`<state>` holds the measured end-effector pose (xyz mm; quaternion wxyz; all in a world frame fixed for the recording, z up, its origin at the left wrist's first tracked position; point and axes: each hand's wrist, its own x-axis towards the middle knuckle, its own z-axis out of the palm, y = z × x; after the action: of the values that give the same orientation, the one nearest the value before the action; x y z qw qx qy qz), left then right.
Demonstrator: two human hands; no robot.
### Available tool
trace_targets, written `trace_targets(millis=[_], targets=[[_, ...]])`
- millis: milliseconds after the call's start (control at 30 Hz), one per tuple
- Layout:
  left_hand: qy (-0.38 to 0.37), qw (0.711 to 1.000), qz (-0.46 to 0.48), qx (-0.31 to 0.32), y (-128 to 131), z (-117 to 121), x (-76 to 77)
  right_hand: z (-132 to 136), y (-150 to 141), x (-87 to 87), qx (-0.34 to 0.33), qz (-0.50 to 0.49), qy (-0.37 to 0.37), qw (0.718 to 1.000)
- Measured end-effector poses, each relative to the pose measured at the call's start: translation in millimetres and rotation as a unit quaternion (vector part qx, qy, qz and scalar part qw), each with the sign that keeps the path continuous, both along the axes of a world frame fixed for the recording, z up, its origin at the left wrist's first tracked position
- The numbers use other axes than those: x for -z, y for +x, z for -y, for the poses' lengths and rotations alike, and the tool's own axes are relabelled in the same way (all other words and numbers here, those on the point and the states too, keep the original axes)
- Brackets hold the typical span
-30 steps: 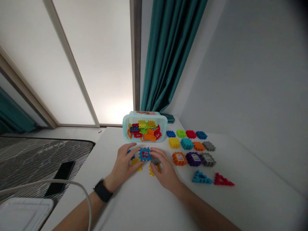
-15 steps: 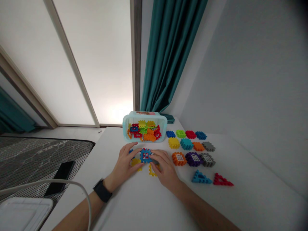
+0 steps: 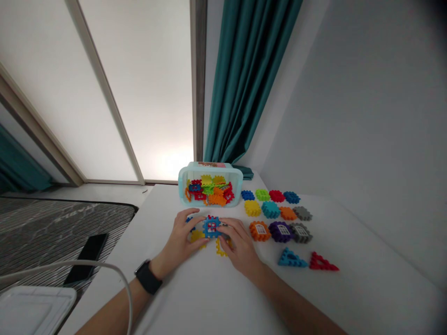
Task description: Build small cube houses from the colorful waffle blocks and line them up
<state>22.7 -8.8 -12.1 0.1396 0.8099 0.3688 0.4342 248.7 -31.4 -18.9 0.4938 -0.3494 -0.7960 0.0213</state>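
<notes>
Between my hands stands a blue waffle-style plastic block with a window (image 3: 211, 227), its left edge under the fingertips of my left hand (image 3: 180, 234) and its right edge under those of my right hand (image 3: 240, 239). A yellow block (image 3: 197, 236) lies just below my left fingers, and a yellow block frame (image 3: 220, 247) lies beneath my right hand. A small blue block (image 3: 189, 219) shows under my left fingers. A grey block is mostly hidden behind my right fingers.
A pale blue plastic bin (image 3: 210, 186) of mixed blocks lies on its side on the white table (image 3: 195, 298). Rows of coloured blocks (image 3: 275, 218) and triangular pieces (image 3: 291, 258) stand at right. A phone (image 3: 89, 253) lies on a striped mat (image 3: 70, 228) at left.
My hands have closed in on the blue window block from both sides, and it sits slightly lower. The grey block is now mostly covered by my right fingers.
</notes>
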Motion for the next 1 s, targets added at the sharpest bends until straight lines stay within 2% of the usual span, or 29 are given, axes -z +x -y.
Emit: trace_targets(millis=[133,200,367,467,600,700,867,933,1000], targets=[[-0.06,0.997,0.027,0.044,0.7,2.7,-4.1,1.1,1.8,0.8,-0.02,-0.01,-0.001,1.0],[-0.096,0.993,0.039,0.058,2.1,3.2,-5.9,1.5,0.7,0.6,-0.018,-0.035,-0.023,0.999],[-0.174,0.978,0.093,0.068,7.3,0.4,-6.4,0.4,-4.1,-0.8,-0.004,-0.117,-0.176,0.977],[-0.222,0.964,0.121,0.082,9.5,-0.3,-6.2,-0.9,-4.5,-0.5,-0.026,-0.157,-0.266,0.951],[-0.264,0.95,0.137,0.1,10.5,2.9,-9.7,-1.5,-6.1,0.2,-0.066,-0.215,-0.335,0.915],[-0.273,0.947,0.136,0.103,10.7,5.5,-13.2,-1.3,-8.9,-0.1,-0.087,-0.254,-0.356,0.895],[-0.272,0.95,0.115,0.099,11.0,4.5,-13.5,-2.2,-10.4,0.7,-0.095,-0.278,-0.374,0.879],[-0.272,0.95,0.119,0.1,11.0,3.0,-11.7,-2.4,-9.9,1.5,-0.1,-0.277,-0.378,0.878],[-0.264,0.952,0.119,0.101,11.1,1.9,-9.8,-1.5,-9.1,1.7,-0.093,-0.26,-0.368,0.888]])
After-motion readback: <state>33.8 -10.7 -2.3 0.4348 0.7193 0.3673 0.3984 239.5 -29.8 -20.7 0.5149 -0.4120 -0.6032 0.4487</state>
